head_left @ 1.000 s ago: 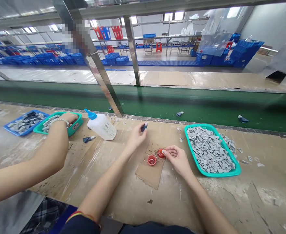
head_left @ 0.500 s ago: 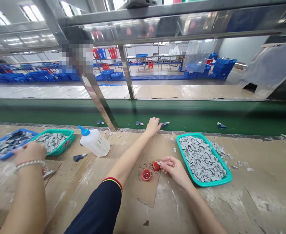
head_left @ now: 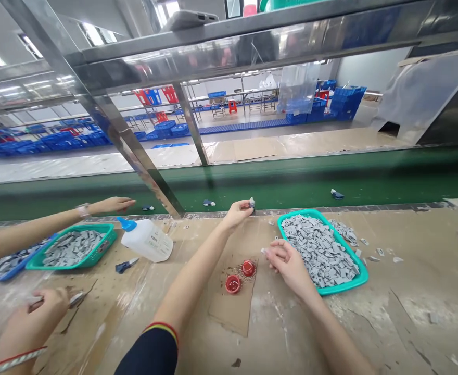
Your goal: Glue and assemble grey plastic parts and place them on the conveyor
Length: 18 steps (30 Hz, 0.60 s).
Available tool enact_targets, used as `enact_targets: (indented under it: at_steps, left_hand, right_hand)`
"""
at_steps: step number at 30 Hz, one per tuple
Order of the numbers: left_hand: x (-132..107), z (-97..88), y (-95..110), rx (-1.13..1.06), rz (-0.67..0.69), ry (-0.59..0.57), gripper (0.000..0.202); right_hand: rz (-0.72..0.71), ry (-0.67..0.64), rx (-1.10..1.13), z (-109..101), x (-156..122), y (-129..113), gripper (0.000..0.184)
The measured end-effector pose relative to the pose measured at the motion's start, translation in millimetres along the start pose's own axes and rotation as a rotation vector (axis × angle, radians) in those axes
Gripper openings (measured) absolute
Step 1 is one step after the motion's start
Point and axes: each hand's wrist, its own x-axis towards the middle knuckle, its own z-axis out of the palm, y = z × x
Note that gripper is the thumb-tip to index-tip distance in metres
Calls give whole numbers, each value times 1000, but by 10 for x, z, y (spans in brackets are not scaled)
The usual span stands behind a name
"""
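My left hand [head_left: 237, 214] is at the near edge of the green belt, fingers pinched on a small dark-blue part with a whitish end [head_left: 252, 204], held upright. Closer in, my right hand [head_left: 287, 261] pinches a small light-grey plastic piece [head_left: 264, 251] between thumb and fingertips. Below and left of it, two red caps with wet red insides sit on a scrap of cardboard: one cap [head_left: 232, 284] nearer me, the other cap [head_left: 248, 268] just beyond. Right of my right hand stands a green basket [head_left: 364, 276] full of similar grey pieces.
A co-worker's hands are at the left, one hand [head_left: 119, 203] over the belt. A white squeeze bottle [head_left: 149, 240] with a blue tip stands beside a dark-blue part [head_left: 126, 265]. More parts lie on the green belt [head_left: 291, 185]. A slanted metal post [head_left: 135, 156] rises there.
My left hand has picked up the dark-blue part from the belt. My right hand has drawn the grey piece up and away from the red cap. A co-worker's arm now reaches over the belt.
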Motion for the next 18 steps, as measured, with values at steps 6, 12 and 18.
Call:
enact_targets:
  at_steps: [6,12,18]
  left_hand:
    - [-1206,-187,262,-332,-32,108,30]
    - [-1779,-110,458,-668,-219,247,30]
    - [-1862,5,503,-766,-250,297,29]
  right_hand:
    - [-66,-41,50,1,-116,-213,41]
    - [-80,-220,44,171,-293,-274,34]
    - [-46,-279,76,252,-342,-243,31]
